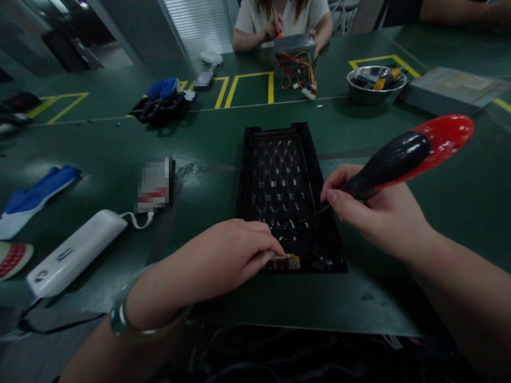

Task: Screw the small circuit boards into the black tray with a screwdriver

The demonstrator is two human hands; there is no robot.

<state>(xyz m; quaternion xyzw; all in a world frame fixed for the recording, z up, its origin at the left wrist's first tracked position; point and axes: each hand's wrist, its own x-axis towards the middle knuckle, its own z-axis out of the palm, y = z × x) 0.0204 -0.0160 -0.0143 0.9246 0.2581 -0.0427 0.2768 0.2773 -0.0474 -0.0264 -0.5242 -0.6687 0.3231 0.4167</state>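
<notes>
In front of me on the green table lies a black plastic panel (275, 175) with a patterned, dimpled inner face. My left hand (243, 247) pinches a small circuit board (288, 261) with a port on it, at the panel's near end. My right hand (379, 213) is closed round a screwdriver (407, 154) with a red and black handle. The screwdriver's thin shaft slants down to the left into the near part of the panel; where exactly its tip rests is too dark to tell.
A white power bank (77, 252) with a cable lies left, near a blurred-out device (155, 183) and a blue-white glove (40, 194). Farther off are a metal bowl (371, 96) of tools, a flat grey case (459, 88), and a person (283, 21) handling a wired metal box (294, 53).
</notes>
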